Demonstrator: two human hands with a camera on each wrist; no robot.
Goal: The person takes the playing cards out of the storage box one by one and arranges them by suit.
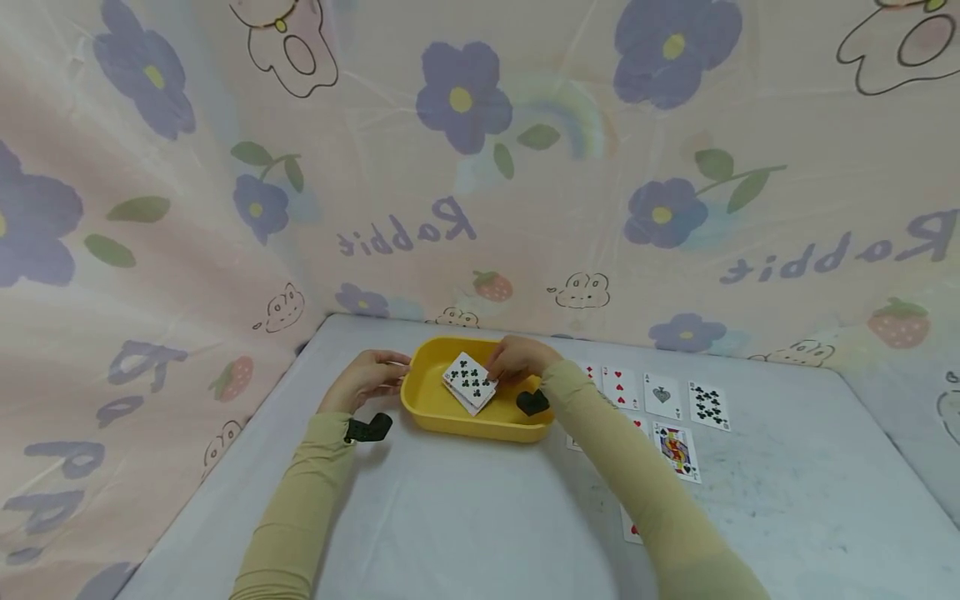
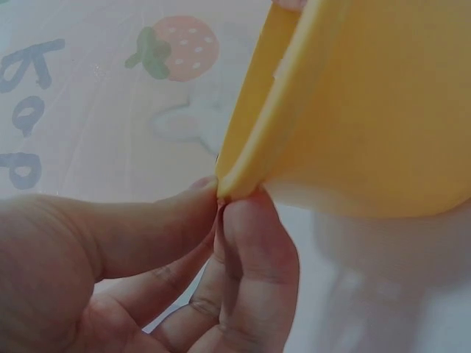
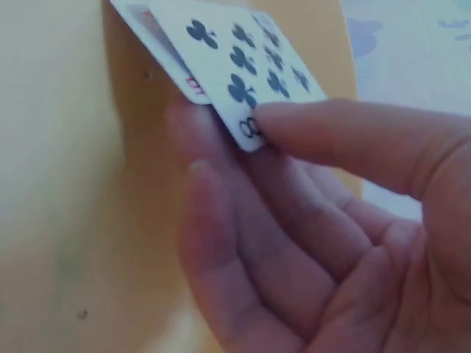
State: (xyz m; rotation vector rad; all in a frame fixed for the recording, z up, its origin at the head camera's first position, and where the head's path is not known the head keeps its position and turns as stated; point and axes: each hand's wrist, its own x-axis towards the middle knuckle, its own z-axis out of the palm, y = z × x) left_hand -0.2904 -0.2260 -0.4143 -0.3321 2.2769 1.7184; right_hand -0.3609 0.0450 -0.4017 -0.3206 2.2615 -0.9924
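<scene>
A yellow plastic basin (image 1: 465, 427) stands near the back of the white table. My left hand (image 1: 365, 381) pinches its left rim between thumb and fingers; the left wrist view shows the rim (image 2: 254, 147) close up. Over the basin, my right hand (image 1: 519, 358) pinches one corner of an eight of clubs (image 3: 243, 62), thumb on its face. A second card (image 3: 158, 51) with red marks lies partly hidden beneath the eight. Whether the fingers also hold that lower card, I cannot tell.
Face-up playing cards lie in rows right of the basin, among them an ace of spades (image 1: 662, 395), a clubs card (image 1: 708, 405), a hearts card (image 1: 620, 388) and a jack (image 1: 677, 451). My right sleeve (image 1: 637, 475) covers some. A patterned curtain (image 1: 540, 208) hangs behind the table.
</scene>
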